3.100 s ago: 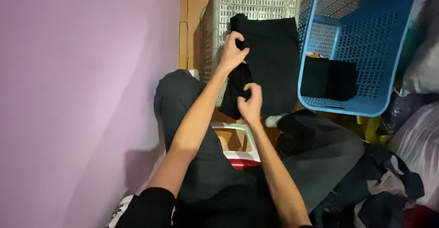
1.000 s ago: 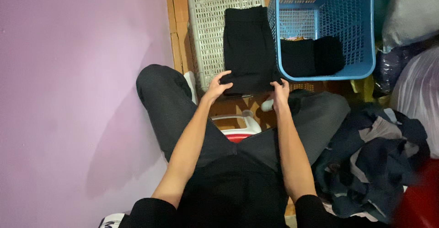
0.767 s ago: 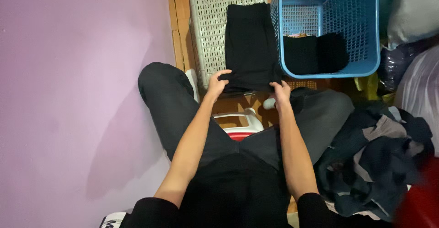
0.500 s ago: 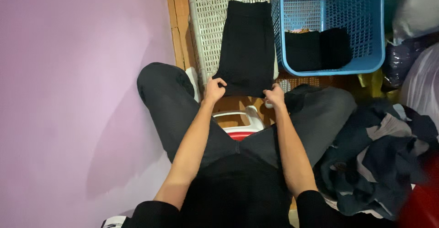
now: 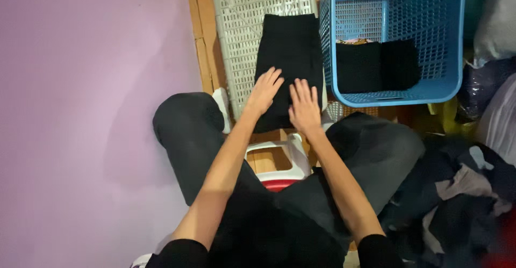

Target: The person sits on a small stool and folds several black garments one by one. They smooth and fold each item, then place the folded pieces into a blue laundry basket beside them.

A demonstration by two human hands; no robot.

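A folded black garment (image 5: pixel 290 48) lies flat on an upturned white plastic crate (image 5: pixel 236 26) in front of my knees. My left hand (image 5: pixel 264 91) rests palm down on the garment's near left part, fingers spread. Beside it, my right hand (image 5: pixel 305 106) presses flat on the near right part, fingers apart. Neither hand grips the cloth.
A blue plastic basket (image 5: pixel 451 48) at the right holds two folded black pieces (image 5: pixel 376 66). A heap of dark clothes (image 5: pixel 462 193) lies at the lower right. A pink wall (image 5: pixel 80 112) fills the left. A white and red stool (image 5: pixel 279 163) sits between my legs.
My hands held the garment's near edge by its corners; now both lie flat and open on top of it, moved closer together and slightly forward.
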